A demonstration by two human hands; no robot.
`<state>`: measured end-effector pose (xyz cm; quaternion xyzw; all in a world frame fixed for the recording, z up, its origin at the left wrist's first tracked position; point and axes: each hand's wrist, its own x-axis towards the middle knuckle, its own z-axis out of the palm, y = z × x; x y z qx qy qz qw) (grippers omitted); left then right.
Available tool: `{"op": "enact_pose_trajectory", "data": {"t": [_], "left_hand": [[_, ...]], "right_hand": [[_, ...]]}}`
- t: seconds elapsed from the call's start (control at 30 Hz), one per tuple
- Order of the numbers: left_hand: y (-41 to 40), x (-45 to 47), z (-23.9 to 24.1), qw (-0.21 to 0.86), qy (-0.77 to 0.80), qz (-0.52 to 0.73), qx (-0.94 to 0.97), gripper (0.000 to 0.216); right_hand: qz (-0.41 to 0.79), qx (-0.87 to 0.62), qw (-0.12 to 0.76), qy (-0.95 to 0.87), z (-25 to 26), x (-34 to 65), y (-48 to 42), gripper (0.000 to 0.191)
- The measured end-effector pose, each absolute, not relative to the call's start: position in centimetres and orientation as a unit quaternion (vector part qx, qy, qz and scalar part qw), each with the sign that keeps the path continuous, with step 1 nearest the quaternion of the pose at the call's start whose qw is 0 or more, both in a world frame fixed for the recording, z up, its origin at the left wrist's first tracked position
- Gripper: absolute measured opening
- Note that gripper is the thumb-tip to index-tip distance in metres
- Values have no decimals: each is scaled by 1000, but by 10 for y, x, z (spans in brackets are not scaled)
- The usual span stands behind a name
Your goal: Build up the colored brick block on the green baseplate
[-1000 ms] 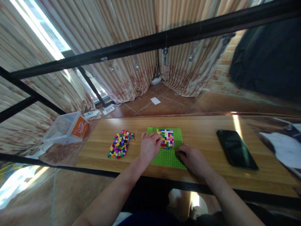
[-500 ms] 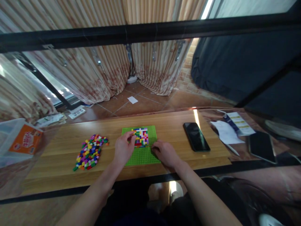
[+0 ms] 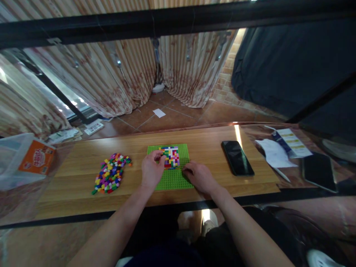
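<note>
A green studded baseplate point(image 3: 175, 181) lies on the wooden table, partly covered by my hands. On its upper half is a dense patch of small multicoloured building bricks point(image 3: 172, 157). My left hand point(image 3: 151, 170) reaches over the left edge of this patch, thumb and fingers pinched together; whatever lies between them is too small to make out. At the plate's right edge rests my right hand point(image 3: 200, 177), its fingers curled closed and the tips touching the studs. Their grip is hidden. To the left, a loose pile of coloured bricks point(image 3: 111, 172) is spread on the wood.
A black phone point(image 3: 237, 158) lies on the table point(image 3: 205, 137) to the right. Beyond it are a white paper point(image 3: 274, 154), a pen point(image 3: 282, 175) and a dark tablet-like device point(image 3: 319, 172). A clear plastic box point(image 3: 16, 163) with an orange label stands at the left.
The whole view has shifted, so the table sits slightly higher and further right. Both hands keep nearly the same places at the baseplate, with the left fingers still at the patch's left edge.
</note>
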<state>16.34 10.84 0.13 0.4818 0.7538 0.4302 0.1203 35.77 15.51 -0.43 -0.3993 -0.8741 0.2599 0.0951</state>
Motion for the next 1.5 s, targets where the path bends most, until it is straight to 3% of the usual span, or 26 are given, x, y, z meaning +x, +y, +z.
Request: {"op": "enact_pose_trajectory", "data": {"t": [0.33,0.5,0.97,1.23,1.5], "left_hand": [[108,160,-3,193,724,486,449,7],[85,140,6,158,719,498,459,16],[-57,41,-6,41,857,336,389,17],[-60,54,-7,14,871,210,445,19],[-51,60,-6,-36,847,170,502,20]], "right_hand": [[255,-357,116,-891,-22,364,161,23],[250,-351,136,-892,-27,367,161,26],[242,-341,141,-897,-50,376,170,34],[243,-357,125,-893,-56,380,175,35],[246,-355,140,-891,-60,380,175,34]]}}
